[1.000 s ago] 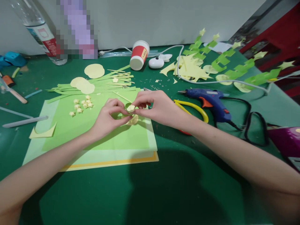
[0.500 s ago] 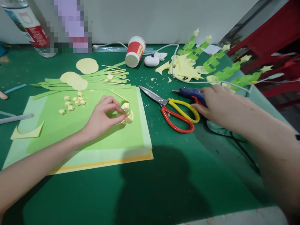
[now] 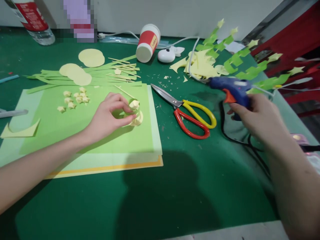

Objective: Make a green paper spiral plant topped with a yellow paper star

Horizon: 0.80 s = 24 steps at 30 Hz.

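Note:
My left hand (image 3: 110,115) pinches a small paper piece (image 3: 133,112), a green loop with a pale yellow star and disc, resting on a stack of green paper sheets (image 3: 75,133). My right hand (image 3: 257,118) grips the handle of a blue hot glue gun (image 3: 230,88) lifted above the green table, its nozzle pointing left. Its black cord (image 3: 226,133) trails down beside my wrist. Red and yellow scissors (image 3: 190,115) lie between my two hands.
Small yellow paper stars (image 3: 72,99) lie on the green sheet, with green strips and yellow discs (image 3: 82,71) behind. A tipped red paper cup (image 3: 147,43), a white gadget (image 3: 167,56), yellow scraps (image 3: 200,68), a green paper garland (image 3: 247,68) and a bottle (image 3: 35,20) stand further back.
My right hand left the paper piece, reached right over the scissors, closed on the glue gun and lifted it. My left hand stayed on the paper piece.

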Each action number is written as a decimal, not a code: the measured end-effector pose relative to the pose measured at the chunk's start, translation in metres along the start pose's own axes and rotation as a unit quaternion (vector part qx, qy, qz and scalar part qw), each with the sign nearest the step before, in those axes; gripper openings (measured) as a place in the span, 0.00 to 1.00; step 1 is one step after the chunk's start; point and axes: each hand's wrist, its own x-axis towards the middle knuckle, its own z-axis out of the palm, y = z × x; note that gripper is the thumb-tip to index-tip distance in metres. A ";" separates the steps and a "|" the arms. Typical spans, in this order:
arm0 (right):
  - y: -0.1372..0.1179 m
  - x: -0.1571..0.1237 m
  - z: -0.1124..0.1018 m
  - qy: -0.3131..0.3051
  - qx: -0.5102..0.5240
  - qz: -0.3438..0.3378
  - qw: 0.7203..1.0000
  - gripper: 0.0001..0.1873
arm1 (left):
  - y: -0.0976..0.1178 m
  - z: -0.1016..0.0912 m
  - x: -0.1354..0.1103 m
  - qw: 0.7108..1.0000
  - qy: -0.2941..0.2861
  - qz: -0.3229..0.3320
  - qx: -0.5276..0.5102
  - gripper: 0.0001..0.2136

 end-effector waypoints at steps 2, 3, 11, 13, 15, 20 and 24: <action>-0.007 -0.014 -0.002 0.000 0.073 -0.023 0.997 0.12 | 0.000 0.000 0.000 1.000 0.002 0.002 -0.002 0.07; -0.012 -0.023 -0.004 -0.014 0.105 -0.040 0.994 0.15 | 0.000 0.000 0.000 1.000 0.002 0.004 -0.002 0.07; -0.055 -0.073 0.002 -0.120 0.045 -0.083 0.988 0.31 | -0.002 0.003 0.000 1.000 0.003 0.025 -0.002 0.06; -0.059 -0.073 0.011 -0.112 0.017 -0.125 0.986 0.32 | -0.003 0.004 0.001 0.999 0.007 0.032 0.004 0.06; -0.060 -0.073 0.019 -0.102 0.001 -0.156 0.982 0.31 | -0.005 0.004 0.001 0.999 0.014 0.048 0.006 0.07; -0.062 -0.076 0.025 -0.090 -0.003 -0.201 0.976 0.22 | -0.005 0.005 0.001 0.998 0.019 0.050 0.013 0.08; -0.063 -0.079 0.027 -0.068 -0.015 -0.241 0.968 0.20 | -0.004 0.007 0.001 0.998 0.022 0.051 0.021 0.08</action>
